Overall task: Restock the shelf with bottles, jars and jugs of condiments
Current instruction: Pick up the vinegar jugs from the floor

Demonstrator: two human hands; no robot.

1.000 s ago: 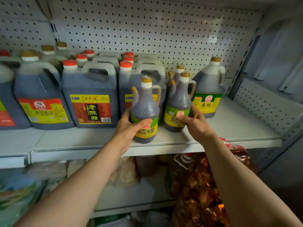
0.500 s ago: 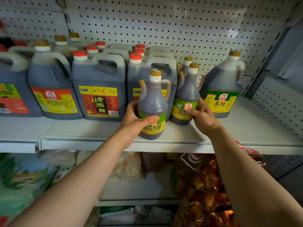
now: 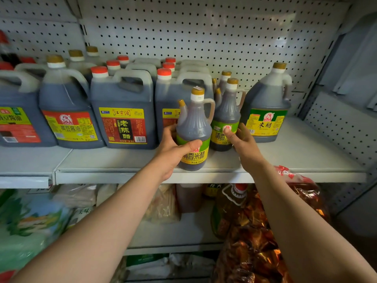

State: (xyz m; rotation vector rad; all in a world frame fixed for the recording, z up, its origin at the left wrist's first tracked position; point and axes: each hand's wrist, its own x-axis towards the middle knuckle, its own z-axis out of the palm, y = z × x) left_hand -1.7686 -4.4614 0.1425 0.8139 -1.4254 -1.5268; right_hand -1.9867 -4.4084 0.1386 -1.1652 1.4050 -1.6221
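Up front, left hand [image 3: 173,149] grips a dark plastic vinegar bottle with gold cap and green-yellow label [image 3: 193,131], upright at the grey metal shelf [image 3: 295,158] edge. Right hand [image 3: 243,140] curls round a 2nd matching bottle [image 3: 227,115] just behind; its label half hidden. More gold caps behind, bodies hidden.

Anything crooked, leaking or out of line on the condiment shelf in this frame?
No spill or damage shows. The front vinegar bottle, gripped by the left hand, sits at the shelf edge, ahead of its row. The right hand holds the bottle behind. The jugs stand upright.
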